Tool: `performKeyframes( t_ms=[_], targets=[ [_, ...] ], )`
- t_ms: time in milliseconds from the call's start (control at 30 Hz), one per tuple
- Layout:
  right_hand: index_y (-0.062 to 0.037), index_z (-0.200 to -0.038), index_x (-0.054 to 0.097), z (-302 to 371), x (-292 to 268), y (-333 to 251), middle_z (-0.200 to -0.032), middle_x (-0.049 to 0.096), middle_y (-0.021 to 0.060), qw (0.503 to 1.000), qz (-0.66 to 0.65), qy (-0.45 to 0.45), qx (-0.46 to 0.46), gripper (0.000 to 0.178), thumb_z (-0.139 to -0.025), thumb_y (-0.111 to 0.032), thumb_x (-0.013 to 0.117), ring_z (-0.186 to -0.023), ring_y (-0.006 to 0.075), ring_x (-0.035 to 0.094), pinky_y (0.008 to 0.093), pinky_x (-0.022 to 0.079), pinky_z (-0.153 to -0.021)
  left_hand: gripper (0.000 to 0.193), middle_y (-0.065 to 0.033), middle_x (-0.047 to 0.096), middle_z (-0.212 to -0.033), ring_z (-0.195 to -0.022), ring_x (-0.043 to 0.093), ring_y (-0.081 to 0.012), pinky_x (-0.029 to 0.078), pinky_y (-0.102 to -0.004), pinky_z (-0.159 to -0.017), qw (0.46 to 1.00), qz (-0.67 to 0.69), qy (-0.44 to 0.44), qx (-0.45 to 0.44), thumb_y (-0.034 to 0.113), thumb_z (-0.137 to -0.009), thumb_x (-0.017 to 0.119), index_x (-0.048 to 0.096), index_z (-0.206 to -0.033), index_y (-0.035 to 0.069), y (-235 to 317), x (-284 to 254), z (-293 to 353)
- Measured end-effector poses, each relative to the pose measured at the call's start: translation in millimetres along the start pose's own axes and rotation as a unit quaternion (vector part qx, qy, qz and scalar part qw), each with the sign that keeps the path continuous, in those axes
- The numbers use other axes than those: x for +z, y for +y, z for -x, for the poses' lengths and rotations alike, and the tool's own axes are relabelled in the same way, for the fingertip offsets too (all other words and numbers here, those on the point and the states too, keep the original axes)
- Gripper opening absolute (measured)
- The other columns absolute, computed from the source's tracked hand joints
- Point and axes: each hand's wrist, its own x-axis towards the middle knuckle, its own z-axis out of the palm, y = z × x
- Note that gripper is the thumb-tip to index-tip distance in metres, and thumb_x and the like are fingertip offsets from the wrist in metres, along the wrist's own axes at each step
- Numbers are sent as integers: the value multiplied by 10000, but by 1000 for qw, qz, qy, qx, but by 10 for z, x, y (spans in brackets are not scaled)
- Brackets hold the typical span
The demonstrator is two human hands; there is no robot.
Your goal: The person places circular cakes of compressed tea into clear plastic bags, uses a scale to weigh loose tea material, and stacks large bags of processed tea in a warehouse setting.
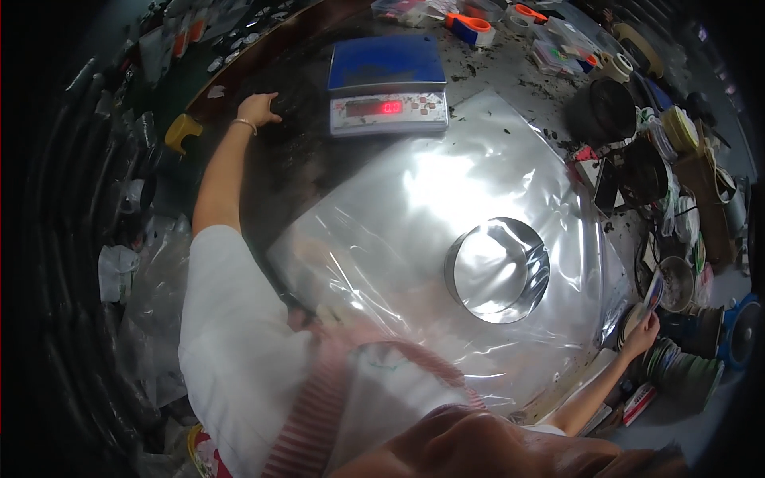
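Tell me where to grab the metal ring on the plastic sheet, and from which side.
Probably from straight above. The metal ring stands on its edge rim-up on the plastic sheet, open in the middle, with a thin upright wall. Pinch that wall at the near rim, fingers inside and thumb outside. The right hand is closer; the left hand rests far off by the scale.

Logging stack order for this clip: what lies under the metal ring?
The metal ring sits on a large clear plastic sheet spread across the dark table. Glare hides whatever lies beneath the sheet there.
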Motion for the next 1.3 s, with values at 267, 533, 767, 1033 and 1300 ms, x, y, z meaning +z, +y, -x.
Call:
performKeyframes(
  t_ms=[267, 533, 767, 1033, 1300],
  targets=[
    [-63, -984, 626, 2108, -9, -2729, -1128, 646, 120, 848, -50, -304, -430, 236, -772, 41, 619, -1135, 291, 590, 497, 363, -1063, 668, -148, 552, -1319, -1146, 572, -306, 491, -418, -926, 956, 102, 275, -25, 245, -736, 748, 517, -1346, 102, 164, -175, 20],
    [-29, -1008, 640, 2383, -244, -3349, -1055, 657, 109, 890, -270, -248, -271, 140, -887, -14, 571, -1071, 268, 609, 475, 380, -1045, 754, -118, 463, -1373, -1303, 413, -305, 287, -527, -1092, 950, 27, 220, 219, 296, -674, 798, 504, -1341, 104, 1762, -100, -48],
    [-43, -987, 643, 2787, -274, -3421, -1048, 648, 110, 886, -228, -296, -273, 152, -837, -28, 636, -1038, 307, 603, 466, 394, -1034, 830, -193, 301, -1475, -1345, 320, -393, 275, -541, -1091, 894, 185, 351, 206, 337, -767, 766, 346, -1465, 181, 1565, -9, 540],
    [-166, -1418, 429, 2539, 896, -4581, -1383, 438, 246, 788, -238, -388, -416, 661, -861, -435, 661, -1276, 435, 412, 509, 342, -1062, 680, -223, 283, -1435, -1299, 327, -448, 329, -519, -1057, 938, 266, 220, -37, 394, -840, 708, 402, -1414, 197, 460, 1377, 1435],
    [-225, -1532, 190, 3376, 2638, -5735, -1509, 131, 373, 749, -88, -507, -416, 1109, -661, -608, 759, -1399, 531, 157, 558, 139, -1151, 558, -200, 322, -1451, -1304, 363, -421, 348, -442, -1075, 919, 354, 158, 69, 123, -836, 690, 486, -1354, 168, 667, 1574, 1444]
  ],
)
